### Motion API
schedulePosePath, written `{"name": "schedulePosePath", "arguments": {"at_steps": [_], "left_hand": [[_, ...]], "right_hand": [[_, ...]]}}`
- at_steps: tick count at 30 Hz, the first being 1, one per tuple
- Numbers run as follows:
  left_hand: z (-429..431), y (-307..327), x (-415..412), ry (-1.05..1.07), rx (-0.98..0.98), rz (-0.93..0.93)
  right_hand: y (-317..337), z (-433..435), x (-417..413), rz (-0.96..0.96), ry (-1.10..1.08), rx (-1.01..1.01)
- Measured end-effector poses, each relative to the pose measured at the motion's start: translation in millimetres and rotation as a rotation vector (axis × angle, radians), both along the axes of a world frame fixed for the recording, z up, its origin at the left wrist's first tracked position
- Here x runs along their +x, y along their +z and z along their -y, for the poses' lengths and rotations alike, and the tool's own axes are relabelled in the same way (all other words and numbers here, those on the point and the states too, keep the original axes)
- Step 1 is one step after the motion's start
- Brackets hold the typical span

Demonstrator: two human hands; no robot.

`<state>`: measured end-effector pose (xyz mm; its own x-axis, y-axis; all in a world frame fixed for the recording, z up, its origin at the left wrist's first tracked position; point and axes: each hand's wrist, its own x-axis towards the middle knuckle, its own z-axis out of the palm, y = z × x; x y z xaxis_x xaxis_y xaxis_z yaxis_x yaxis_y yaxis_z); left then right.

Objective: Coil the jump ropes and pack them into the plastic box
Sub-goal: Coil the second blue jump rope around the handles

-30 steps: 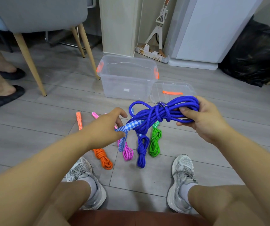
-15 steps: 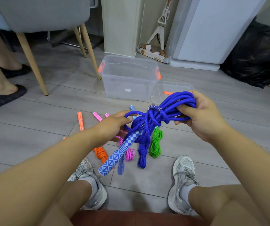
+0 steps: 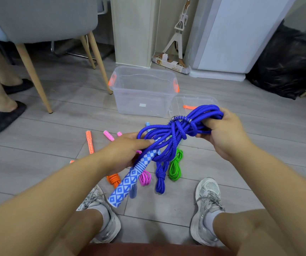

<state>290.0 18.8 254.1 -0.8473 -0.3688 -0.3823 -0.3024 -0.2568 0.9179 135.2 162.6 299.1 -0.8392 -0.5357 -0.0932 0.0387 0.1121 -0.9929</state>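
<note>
Blue jump rope (image 3: 178,133) bundled between your hands, above floor (image 3: 46,167). Your right grip (image 3: 222,133) curled round loop end. Your left grip (image 3: 124,152) clasps strands by patterned handle (image 3: 128,182), which hangs down-left. Plastic box (image 3: 143,100) open on floor beyond, lid (image 3: 194,100) beside it. Orange coil (image 3: 113,179), pink coil (image 3: 145,178), blue coil (image 3: 160,174), green coil (image 3: 175,167) lie on floor beneath.

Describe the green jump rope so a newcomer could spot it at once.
Find the clear plastic box on the grey floor, then come toward the wearer's shoes. A row of coiled ropes lies there. The green jump rope is the rightmost coil, beside a blue coil, and the only green one.
</note>
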Motion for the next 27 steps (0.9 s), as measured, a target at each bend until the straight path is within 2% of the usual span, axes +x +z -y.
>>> {"name": "schedulePosePath", "arguments": {"at_steps": [6,9,13,17,21,25,27], "left_hand": [[-4,6,-2,0.032,-0.057,0.022],[-8,8,-4,0.074,-0.073,0.046],[-12,15,-7,0.164,0.003,-0.017],[-14,28,-9,0.206,0.147,-0.144],[-14,30,-13,0.18,0.146,-0.136],[-14,33,-13,0.181,0.165,-0.126],[-17,35,-12,0.174,0.173,-0.124]], "right_hand": [[6,2,0,0.031,0.025,-0.046],[11,3,2,0.086,0.054,-0.148],[16,-2,2,0.186,0.189,-0.264],[10,-6,7,0.128,0.362,-0.099],[4,4,23,0.148,0.532,-0.051],[13,9,23,0.288,0.516,-0.131],[12,11,26,0.21,0.472,-0.08]]}}
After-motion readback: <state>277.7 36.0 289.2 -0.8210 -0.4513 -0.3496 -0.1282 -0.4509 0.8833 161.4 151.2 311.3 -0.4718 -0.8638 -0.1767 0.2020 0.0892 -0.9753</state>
